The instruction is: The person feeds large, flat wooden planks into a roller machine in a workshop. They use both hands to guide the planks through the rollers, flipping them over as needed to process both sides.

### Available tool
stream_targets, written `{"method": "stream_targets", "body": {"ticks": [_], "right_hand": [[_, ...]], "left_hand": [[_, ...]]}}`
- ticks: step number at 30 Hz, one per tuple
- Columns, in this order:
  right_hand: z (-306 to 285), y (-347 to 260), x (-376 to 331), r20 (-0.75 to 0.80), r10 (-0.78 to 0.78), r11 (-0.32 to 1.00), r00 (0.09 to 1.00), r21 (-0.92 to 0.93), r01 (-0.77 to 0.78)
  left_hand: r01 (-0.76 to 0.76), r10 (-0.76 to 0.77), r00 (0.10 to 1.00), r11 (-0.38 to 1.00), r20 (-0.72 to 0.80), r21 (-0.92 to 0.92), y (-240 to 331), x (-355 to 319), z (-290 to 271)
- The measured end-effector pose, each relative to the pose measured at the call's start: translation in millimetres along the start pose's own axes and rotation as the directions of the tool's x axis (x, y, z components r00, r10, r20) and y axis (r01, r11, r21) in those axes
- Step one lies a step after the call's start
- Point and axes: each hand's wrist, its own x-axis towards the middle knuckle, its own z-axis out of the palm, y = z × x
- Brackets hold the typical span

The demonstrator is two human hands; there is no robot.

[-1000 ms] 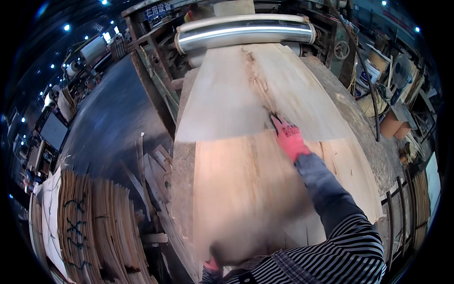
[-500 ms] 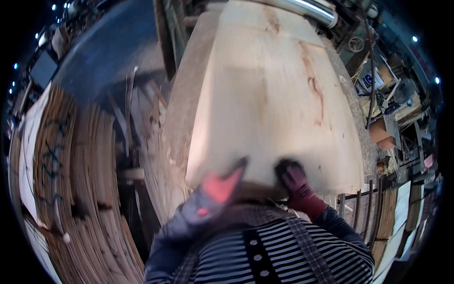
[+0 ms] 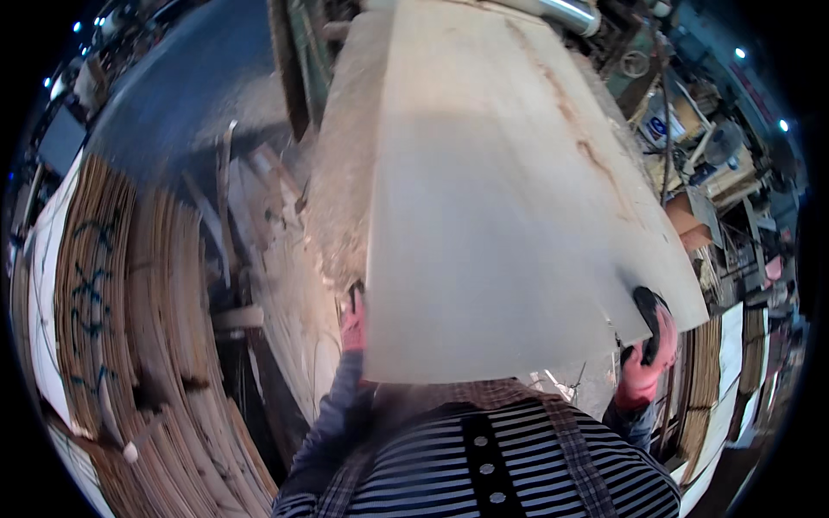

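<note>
A pale wood veneer sheet [image 3: 484, 224] with a brown streak along its right part stretches away from my body, its near edge reaching my waist. My right hand [image 3: 652, 345], in a pink glove with black fingertips, is closed on the near right edge, where a short split shows. At the left edge is my left hand [image 3: 352, 324], in the same kind of glove; the sheet covers part of it. Its dark fingertips point away from me, but whether they grip the edge is hidden.
Stacked veneer sheets [image 3: 164, 311] stand on the left, with another stack [image 3: 704, 388] at the right. A shiny metal roller [image 3: 570, 13] lies at the far end. Scrap strips [image 3: 289, 285] lie left of the worn table [image 3: 341, 190]. A cardboard box [image 3: 691, 220] is at right.
My hands have moved apart, from near the middle of the near edge to its two sides. The sheet's near edge has come closer to my body and its right corner has shifted rightward.
</note>
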Motion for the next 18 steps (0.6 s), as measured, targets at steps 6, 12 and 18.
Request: {"method": "stream_targets", "body": {"ticks": [6, 12, 18], "right_hand": [[50, 15, 96, -0.011, -0.035, 0.999, 0.999, -0.030, 0.035], [154, 52, 177, 0.043, -0.009, 0.999, 0.999, 0.040, 0.007], [288, 99, 213, 0.184, 0.021, 0.995, 0.983, -0.100, -0.003]], "left_hand": [[0.112, -0.230, 0.959, 0.843, -0.165, -0.526, 62, 12, -68], [0.399, -0.489, 0.860, 0.468, 0.145, -0.789, 81, 25, -73], [0.365, -0.404, 0.904, 0.568, 0.136, -0.738, 72, 30, -56]]}}
